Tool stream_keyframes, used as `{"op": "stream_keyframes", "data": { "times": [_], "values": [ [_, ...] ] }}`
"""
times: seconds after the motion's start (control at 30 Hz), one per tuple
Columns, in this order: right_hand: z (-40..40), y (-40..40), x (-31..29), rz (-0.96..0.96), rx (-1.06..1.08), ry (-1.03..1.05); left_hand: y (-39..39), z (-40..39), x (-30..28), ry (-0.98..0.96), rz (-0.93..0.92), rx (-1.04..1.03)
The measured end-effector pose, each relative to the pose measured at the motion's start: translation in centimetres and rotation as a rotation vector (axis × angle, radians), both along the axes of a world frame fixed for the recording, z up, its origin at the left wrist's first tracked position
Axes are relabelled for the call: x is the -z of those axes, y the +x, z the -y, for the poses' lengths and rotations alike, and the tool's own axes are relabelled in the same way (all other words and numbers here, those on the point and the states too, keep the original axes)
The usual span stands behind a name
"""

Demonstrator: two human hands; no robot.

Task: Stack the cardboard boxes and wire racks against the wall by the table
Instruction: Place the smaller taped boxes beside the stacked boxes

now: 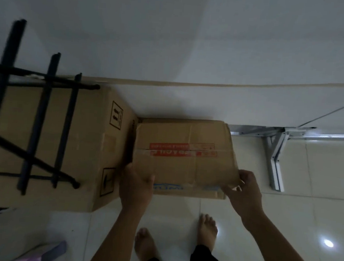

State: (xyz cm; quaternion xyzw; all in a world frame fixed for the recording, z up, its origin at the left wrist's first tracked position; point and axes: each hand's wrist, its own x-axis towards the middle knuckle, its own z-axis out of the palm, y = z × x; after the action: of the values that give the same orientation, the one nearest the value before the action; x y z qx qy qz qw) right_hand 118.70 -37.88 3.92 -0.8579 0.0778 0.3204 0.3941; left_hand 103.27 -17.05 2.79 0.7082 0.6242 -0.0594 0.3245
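Both hands are on the smaller cardboard box [186, 152], the one with the red tape strip across its top. It sits on the floor [303, 223], its far edge at the wall [174, 38] and its left side hard up against the big cardboard box [48, 141]. The left hand [137, 184] clasps the near-left corner, fingers curled round it. The right hand [244, 192] pinches the near-right corner, fingers [243, 177] hooked over the top edge. A black wire rack [29, 123] lies on top of the big box. To the right stand the table's metal legs [276, 157]. This looks like the seating step: squaring the small box into the gap. Next, probably a firm push to the wall, then hands off for the next item.
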Motion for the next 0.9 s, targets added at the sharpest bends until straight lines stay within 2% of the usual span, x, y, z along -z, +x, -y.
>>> {"op": "stream_keyframes", "data": {
  "times": [0.17,0.3,0.37,0.47,0.57,0.73,0.9],
  "values": [
    [-1.1,0.1,2.9,-0.032,-0.180,-0.057,-0.5,0.8,3.3,0.045,-0.023,0.138],
    [-1.1,-0.1,4.0,0.197,-0.429,-0.149,-0.6,1.5,4.1,0.219,0.008,0.490],
    [-1.1,0.1,4.5,0.292,-0.427,-0.155,-1.0,0.9,4.7,0.240,-0.008,0.607],
    [-1.8,0.5,5.1,0.312,-0.408,-0.142,-1.6,-0.9,5.9,0.286,-0.036,0.729],
    [-3.4,1.0,5.2,0.328,-0.442,-0.123,-1.0,-2.5,6.1,0.398,-0.094,0.799],
    [-5.9,2.9,5.5,0.297,-0.472,-0.137,1.9,-3.3,5.0,0.331,-0.274,0.830],
    [-5.8,3.1,5.4,0.306,-0.507,-0.182,2.4,-4.3,5.0,0.283,-0.323,0.860]
  ]
}}
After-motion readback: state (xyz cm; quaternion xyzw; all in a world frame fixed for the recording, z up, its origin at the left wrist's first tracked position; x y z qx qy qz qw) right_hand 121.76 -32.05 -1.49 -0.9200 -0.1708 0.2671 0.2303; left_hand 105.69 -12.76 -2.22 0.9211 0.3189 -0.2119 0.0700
